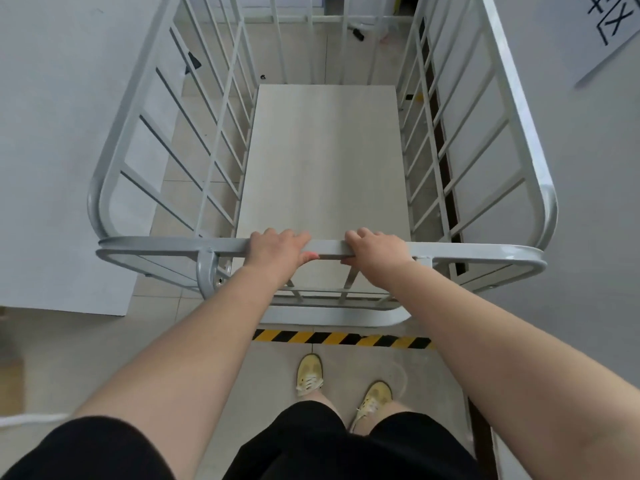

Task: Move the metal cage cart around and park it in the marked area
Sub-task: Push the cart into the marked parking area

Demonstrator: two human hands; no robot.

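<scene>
1. I have both hands on the cart (325,161), wrapped over the flat top rail (327,249) at its near end. The left hand (277,251) and the right hand (375,252) sit close together near the middle of the rail, fingers curled over the far edge and thumbs tucked under, so each is clamped on the rail.

2. I take that central, paired grip to be for pushing straight: with the hands near the middle, the load goes down the cart's centre line and it is less likely to swing sideways.

3. My arms are almost fully stretched, which keeps my yellow shoes (310,374) back from the cart's base.

4. The cart stands in a narrow lane between a pale panel (62,150) on the left and a pale wall (588,202) on the right. Both barred sides run near those surfaces; I cannot tell whether either touches.

5. A black-and-yellow striped tape (343,338) lies across the tiled floor just beside the cart's near bottom edge, between the cart and my feet. I judge this to be the rear line of the marked area, so the cart looks to be inside it, or very nearly.

6. The cart's floor board is bare.

7. If any move remains, I think it is a small nudge, kept straight to avoid scraping the sides.
</scene>
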